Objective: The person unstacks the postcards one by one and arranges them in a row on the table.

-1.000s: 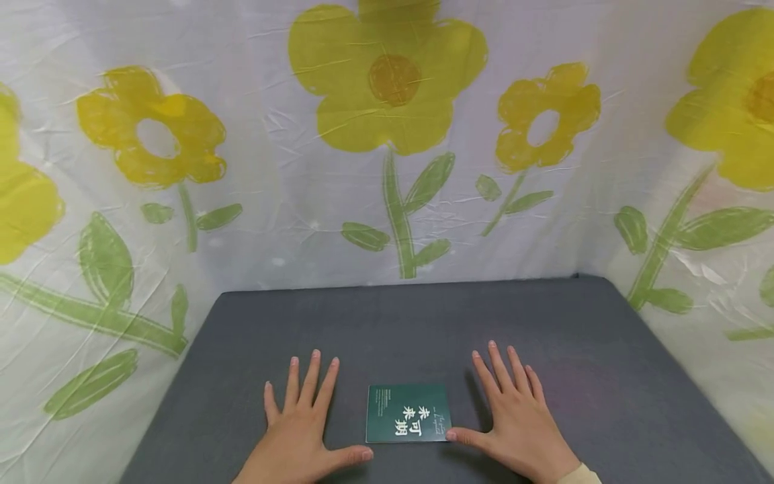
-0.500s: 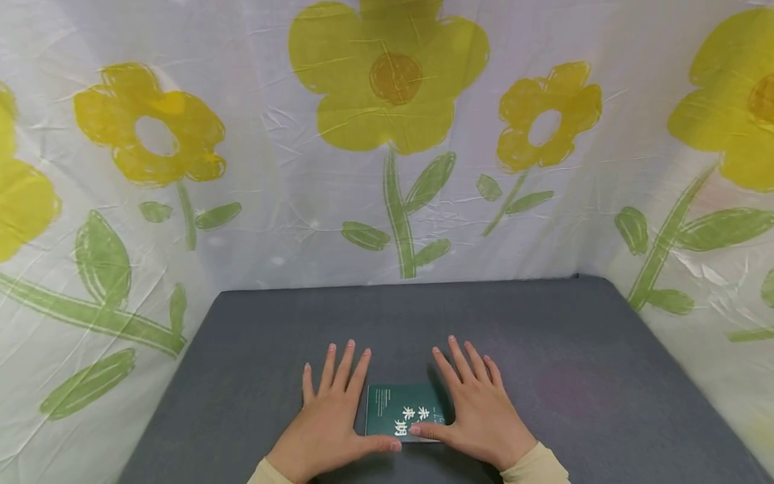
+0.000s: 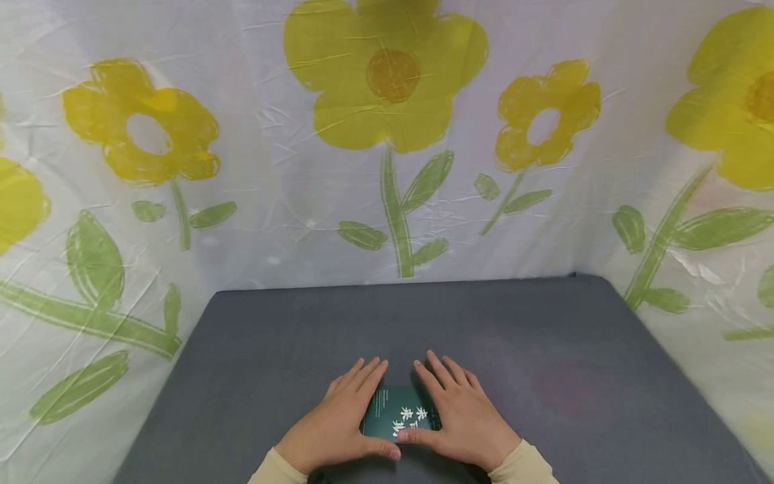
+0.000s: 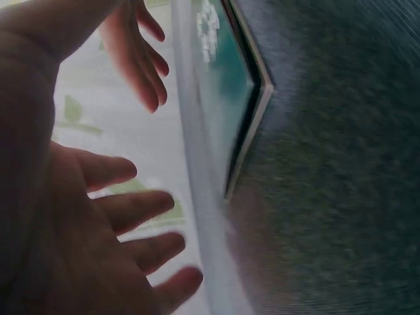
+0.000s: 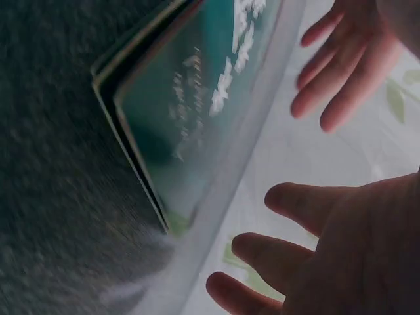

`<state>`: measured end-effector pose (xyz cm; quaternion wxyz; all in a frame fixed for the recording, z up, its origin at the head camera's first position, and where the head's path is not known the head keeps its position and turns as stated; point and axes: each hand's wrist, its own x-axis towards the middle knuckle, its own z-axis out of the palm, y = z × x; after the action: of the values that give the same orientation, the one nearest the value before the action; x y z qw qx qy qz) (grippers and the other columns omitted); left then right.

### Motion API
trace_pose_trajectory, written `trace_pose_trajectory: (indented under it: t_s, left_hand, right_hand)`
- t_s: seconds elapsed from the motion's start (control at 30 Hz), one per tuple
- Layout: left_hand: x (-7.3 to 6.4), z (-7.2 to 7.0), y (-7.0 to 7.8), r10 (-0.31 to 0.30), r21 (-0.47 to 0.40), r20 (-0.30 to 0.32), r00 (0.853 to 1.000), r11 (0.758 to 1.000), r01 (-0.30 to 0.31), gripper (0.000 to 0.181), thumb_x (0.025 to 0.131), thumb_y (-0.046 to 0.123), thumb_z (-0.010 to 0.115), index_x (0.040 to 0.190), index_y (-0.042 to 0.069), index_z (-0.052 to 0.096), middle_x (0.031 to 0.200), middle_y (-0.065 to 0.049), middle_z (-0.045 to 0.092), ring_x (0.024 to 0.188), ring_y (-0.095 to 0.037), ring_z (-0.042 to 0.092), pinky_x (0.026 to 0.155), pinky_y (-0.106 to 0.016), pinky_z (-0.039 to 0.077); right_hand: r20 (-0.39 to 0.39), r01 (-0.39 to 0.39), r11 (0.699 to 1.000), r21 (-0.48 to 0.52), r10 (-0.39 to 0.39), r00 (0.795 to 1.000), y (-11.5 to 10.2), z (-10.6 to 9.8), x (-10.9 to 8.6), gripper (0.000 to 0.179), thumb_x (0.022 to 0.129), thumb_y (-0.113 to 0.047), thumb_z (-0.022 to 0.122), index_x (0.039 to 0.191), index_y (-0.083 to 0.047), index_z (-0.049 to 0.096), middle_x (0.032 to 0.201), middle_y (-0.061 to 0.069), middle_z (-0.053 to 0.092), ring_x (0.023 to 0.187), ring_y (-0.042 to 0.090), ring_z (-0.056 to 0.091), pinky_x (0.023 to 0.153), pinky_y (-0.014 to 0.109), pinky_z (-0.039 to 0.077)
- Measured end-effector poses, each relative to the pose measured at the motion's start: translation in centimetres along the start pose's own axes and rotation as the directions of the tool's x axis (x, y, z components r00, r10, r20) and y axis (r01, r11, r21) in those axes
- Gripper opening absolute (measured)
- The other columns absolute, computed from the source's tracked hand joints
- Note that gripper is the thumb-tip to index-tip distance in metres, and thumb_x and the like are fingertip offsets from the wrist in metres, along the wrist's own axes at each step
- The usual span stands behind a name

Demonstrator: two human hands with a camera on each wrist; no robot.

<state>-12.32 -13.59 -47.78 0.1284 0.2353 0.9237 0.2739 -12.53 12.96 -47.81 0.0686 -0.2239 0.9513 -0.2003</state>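
A small green booklet (image 3: 393, 398) with white characters lies flat on the dark grey table, between my two hands. My left hand (image 3: 335, 420) is spread on its left side, with the thumb at the near edge. On the other side my right hand (image 3: 471, 417) is spread too, its thumb over the booklet's near right part and hiding some print. Both hands' fingers look nearly straight, not curled round it. The left wrist view shows a dark gap between layers at the edge of the booklet (image 4: 226, 92); touching cannot be told.
The grey table (image 3: 290, 329) reaches back to a white curtain (image 3: 254, 154) printed with yellow flowers and green leaves. The curtain also hangs along the left and right sides.
Both hands have come inward toward the booklet, the left moving right and the right moving left. The left fingers have drawn closer together. The booklet lies in about the same place.
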Motion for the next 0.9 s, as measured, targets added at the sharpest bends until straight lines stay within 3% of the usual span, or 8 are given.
trace_pose_trajectory:
  t_s: [0.13,0.43,0.67,0.9]
  left_hand:
    - [0.2,0.2,-0.2,0.014,-0.029,0.006,1.0,0.999,-0.013,0.13,0.075,0.081,0.081,0.173,0.017,0.025,0.177,-0.01,0.033,0.166,-0.041,0.028,0.125,-0.074,0.03]
    - [0.4,0.5,-0.6,-0.017,-0.013,0.081,0.997,1.0,0.018,0.126,0.075,0.073,0.087,0.172,0.018,0.029,0.176,-0.006,0.036,0.164,-0.039,0.032,0.127,-0.07,0.027]
    - [0.4,0.9,-0.4,-0.007,0.062,0.059,0.998,0.998,0.003,0.116,0.08,0.063,0.09,0.171,0.019,0.032,0.171,-0.007,0.043,0.158,-0.035,0.041,0.125,-0.067,0.032]
    - [0.4,1.1,-0.4,0.023,0.093,0.021,1.0,0.995,-0.025,0.104,0.085,0.055,0.088,0.169,0.019,0.038,0.161,0.0,0.051,0.149,-0.025,0.049,0.121,-0.062,0.039]
  right_hand:
    - [0.034,0.009,1.0,0.012,-0.01,0.999,0.2,0.2,0.3,0.11,0.087,-0.087,0.062,0.169,-0.018,0.038,0.176,0.014,0.035,0.159,0.044,0.039,0.118,0.075,0.038]
    - [0.077,0.073,0.997,-0.001,-0.073,0.994,0.4,0.5,0.4,0.115,0.079,-0.085,0.075,0.166,-0.017,0.044,0.168,0.016,0.046,0.151,0.04,0.048,0.112,0.07,0.048]
    - [0.046,0.103,0.992,-0.072,-0.1,0.994,0.2,0.4,0.2,0.104,0.078,-0.064,0.088,0.162,-0.016,0.049,0.155,0.009,0.056,0.143,0.032,0.053,0.109,0.063,0.053]
    - [0.037,0.129,0.988,-0.082,-0.127,0.991,0.2,0.4,0.2,0.098,0.079,-0.053,0.091,0.16,-0.014,0.052,0.143,0.002,0.059,0.129,0.024,0.057,0.1,0.055,0.058]
